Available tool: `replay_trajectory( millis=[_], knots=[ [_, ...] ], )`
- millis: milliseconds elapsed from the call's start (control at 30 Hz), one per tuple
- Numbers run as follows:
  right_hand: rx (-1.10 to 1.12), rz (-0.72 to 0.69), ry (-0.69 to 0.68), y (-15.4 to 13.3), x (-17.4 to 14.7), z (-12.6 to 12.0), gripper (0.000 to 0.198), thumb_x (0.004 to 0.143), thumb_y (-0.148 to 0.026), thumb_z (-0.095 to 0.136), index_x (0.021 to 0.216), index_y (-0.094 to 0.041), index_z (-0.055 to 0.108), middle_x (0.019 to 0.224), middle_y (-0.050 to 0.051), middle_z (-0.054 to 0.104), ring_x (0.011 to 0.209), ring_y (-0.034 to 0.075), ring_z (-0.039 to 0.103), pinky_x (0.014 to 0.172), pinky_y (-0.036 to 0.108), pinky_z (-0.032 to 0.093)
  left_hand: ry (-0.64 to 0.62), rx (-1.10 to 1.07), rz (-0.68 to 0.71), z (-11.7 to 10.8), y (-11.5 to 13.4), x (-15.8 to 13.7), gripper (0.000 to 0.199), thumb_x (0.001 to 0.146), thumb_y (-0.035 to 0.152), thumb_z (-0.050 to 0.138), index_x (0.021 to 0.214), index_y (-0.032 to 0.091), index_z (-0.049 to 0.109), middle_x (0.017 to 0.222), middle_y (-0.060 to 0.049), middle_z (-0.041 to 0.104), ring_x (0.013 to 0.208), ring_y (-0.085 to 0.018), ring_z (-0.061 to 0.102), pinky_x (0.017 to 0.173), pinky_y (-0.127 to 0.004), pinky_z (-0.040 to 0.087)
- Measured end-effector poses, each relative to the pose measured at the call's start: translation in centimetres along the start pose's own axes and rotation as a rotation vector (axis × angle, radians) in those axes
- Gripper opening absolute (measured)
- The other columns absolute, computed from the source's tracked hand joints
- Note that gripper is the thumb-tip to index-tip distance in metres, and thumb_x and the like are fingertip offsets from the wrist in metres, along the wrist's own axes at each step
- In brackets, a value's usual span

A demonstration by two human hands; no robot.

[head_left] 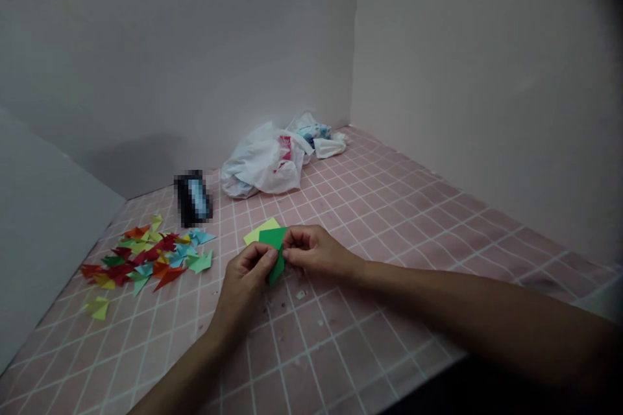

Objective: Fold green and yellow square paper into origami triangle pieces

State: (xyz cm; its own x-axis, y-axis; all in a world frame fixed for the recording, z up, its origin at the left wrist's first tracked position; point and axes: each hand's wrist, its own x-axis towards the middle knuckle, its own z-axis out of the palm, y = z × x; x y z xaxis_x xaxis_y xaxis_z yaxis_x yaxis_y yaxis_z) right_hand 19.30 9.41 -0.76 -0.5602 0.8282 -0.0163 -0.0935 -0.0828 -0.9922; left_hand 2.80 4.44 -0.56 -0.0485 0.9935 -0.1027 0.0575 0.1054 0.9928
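Observation:
A piece of green paper (pixel 272 237), partly folded, is held up between my two hands above the table. My left hand (pixel 250 267) pinches its lower left side between thumb and fingers. On the right side, my right hand (pixel 306 250) grips the paper's edge with thumb and forefinger. The fingers hide part of the paper, so its full shape does not show. Just behind it lies a yellow paper sheet (pixel 255 235), flat on the table and partly covered from view.
Several small folded paper pieces (pixel 141 256) in mixed colours are heaped on the left. Behind them stands a dark pixelated object (pixel 193 198). A crumpled white plastic bag (pixel 263 162) and a blue-white packet (pixel 316 133) lie near the wall corner. A pink checked cloth (pixel 389 207) covers the table.

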Motion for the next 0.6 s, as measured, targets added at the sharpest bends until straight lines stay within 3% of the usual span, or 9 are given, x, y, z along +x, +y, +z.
replay_trajectory(
  millis=[233,600],
  knots=[
    [0.013,0.017,-0.038,-0.14,-0.15,0.08,0.010,0.079,-0.013,0.056,0.070,-0.017,0.053,0.052,-0.006,0.054,0.043,0.007,0.049,0.044,0.019,0.040,-0.023,0.046,0.019,0.02,-0.12,-0.43,0.031,0.083,0.046,0.069,0.076,0.017,0.059,0.066,0.004,0.050,0.060,-0.009,0.042,0.055,-0.020,0.034],
    [0.026,-0.032,-0.058,0.48,0.03,-0.13,0.004,0.075,-0.015,0.057,0.072,-0.018,0.055,0.050,-0.007,0.054,0.043,0.009,0.051,0.043,0.019,0.041,-0.073,0.089,0.063,0.62,-0.67,-0.19,0.029,0.088,0.048,0.058,0.078,0.022,0.051,0.050,0.010,0.039,0.040,-0.008,0.028,0.042,-0.021,0.023]
  ],
)
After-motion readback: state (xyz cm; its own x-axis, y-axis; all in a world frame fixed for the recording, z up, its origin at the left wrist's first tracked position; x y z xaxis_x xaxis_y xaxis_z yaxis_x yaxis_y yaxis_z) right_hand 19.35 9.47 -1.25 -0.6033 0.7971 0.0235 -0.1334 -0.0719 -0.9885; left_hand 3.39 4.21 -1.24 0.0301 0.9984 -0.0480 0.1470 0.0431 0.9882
